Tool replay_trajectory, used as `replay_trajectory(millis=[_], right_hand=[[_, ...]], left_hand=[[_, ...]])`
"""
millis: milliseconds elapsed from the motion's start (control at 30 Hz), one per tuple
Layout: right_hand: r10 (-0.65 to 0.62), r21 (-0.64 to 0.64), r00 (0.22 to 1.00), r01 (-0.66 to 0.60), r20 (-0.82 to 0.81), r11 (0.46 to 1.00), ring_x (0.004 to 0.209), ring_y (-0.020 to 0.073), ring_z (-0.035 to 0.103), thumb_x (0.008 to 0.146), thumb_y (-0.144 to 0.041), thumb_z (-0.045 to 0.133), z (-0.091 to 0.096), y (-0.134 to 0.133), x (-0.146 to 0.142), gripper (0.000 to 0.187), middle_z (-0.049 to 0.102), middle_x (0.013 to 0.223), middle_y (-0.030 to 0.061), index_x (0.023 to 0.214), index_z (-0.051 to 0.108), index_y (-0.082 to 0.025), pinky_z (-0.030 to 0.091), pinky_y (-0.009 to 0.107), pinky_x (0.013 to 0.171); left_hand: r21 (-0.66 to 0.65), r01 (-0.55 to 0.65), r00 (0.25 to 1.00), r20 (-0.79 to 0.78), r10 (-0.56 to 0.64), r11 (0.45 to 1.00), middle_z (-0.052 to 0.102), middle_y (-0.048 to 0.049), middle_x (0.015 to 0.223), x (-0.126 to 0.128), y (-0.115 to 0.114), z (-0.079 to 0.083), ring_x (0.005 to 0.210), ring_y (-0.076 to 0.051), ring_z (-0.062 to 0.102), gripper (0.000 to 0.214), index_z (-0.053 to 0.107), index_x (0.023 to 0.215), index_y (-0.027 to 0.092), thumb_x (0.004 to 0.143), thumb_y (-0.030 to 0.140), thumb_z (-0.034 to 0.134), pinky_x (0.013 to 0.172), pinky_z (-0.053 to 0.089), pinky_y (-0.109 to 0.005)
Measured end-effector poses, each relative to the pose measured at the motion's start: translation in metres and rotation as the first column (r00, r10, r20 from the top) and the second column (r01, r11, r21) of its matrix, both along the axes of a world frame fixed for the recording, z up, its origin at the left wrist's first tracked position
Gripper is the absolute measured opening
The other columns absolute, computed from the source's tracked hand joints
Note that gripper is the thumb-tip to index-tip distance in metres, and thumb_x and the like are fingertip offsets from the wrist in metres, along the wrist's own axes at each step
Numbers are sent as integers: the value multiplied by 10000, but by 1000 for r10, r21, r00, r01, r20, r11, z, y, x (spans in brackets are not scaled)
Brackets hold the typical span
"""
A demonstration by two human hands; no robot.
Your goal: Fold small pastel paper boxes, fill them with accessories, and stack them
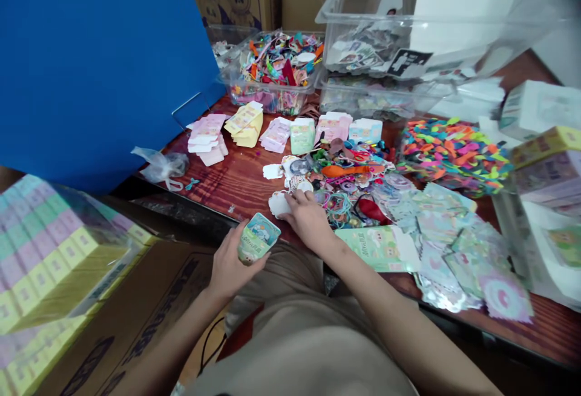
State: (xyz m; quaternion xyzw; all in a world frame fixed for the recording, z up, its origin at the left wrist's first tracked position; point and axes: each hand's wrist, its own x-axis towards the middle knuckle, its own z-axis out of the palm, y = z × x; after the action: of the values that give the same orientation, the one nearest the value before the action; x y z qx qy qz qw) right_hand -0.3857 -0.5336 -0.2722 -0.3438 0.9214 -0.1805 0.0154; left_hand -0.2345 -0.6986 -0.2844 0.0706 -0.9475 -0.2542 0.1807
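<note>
My left hand (231, 263) is wrapped round a small green printed box (258, 238), held in front of the table's near edge with its blue picture end tilted up. At the table edge, the thumb and bent fingers of my right hand (306, 217) close on a white die-cut card (278, 204). Other white-backed cutouts (295, 169) lie just beyond those fingers. To their right spreads a heap of hair ties and small trinkets (349, 181). An unfolded green carton (379, 247) lies beside my right forearm.
Folded pastel cartons (245, 123) line the table's middle. Clear bins (276, 90) of trinkets stand behind. At right are a pile of bright balloon-like pieces (454, 151) and shiny packets (467, 244). A blue panel (104, 69) and wrapped boxes (49, 250) flank the left.
</note>
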Motion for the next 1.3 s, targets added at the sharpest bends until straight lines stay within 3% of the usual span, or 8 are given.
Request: replay_trajectory(millis=[167,333,667,867,933,1067,1233,1300], right_hand=[[-10,15,1000,10,-24,1000,1049,310,543,903,-317,652,-9,-2,-3,315,642,1101,157,1164,679,-144,502,401,844],[-34,-275,998,49,62,960,926,252,614,914,-283,629,-21,7,-9,167,671,959,94,1026,724,-203,498,348,788],[-23,-613,906,304,422,729,632,169,610,869,-366,622,-24,8,-11,188,690,722,26,808,671,-195,457,271,595],[101,-713,774,515,626,476,487,111,510,807,-468,707,2,6,0,291,586,604,-32,803,612,-194,413,228,465],[157,-738,765,511,624,441,481,103,511,800,-438,734,14,3,8,270,596,608,-36,812,622,-193,422,223,464],[98,-765,865,375,491,523,554,117,579,843,-371,714,21,-7,23,185,663,678,-12,816,656,-198,475,237,534],[-25,-590,993,91,119,802,751,172,606,939,-304,601,13,-15,32,149,643,829,50,952,713,-207,501,294,674],[-44,-507,999,46,15,861,826,200,588,964,-297,552,13,-15,33,204,606,888,77,1033,722,-208,500,317,706]], left_hand=[[32,-23,1000,11,23,999,669,-111,1192,-2,-7,-4,1074,-263,679,686,470,1360,211,763,394,754,892,562,-359],[53,-10,1000,0,10,999,651,-123,1246,-7,-10,-9,1128,-281,658,712,465,1370,214,751,395,768,948,547,-391],[26,64,998,-21,-63,998,656,-105,1264,-20,-13,-3,1137,-269,655,719,449,1389,234,761,372,772,982,538,-389],[-4,82,996,-36,-82,997,666,-114,1235,-25,-16,0,1106,-270,666,712,446,1395,224,775,377,762,981,537,-393],[6,72,997,-26,-72,997,659,-122,1244,-26,-17,0,1123,-282,658,719,438,1398,223,776,382,760,981,536,-406],[50,67,998,15,-68,997,648,-122,1260,-25,-15,0,1140,-284,650,756,422,1411,234,757,380,774,970,542,-403],[102,41,998,-42,-37,994,652,-110,1263,-26,-6,-2,1145,-283,648,728,443,1394,242,753,353,770,973,541,-408],[135,11,998,-59,-3,991,656,-106,1249,-28,-2,-2,1124,-278,657,738,449,1387,240,734,335,778,959,548,-399]])
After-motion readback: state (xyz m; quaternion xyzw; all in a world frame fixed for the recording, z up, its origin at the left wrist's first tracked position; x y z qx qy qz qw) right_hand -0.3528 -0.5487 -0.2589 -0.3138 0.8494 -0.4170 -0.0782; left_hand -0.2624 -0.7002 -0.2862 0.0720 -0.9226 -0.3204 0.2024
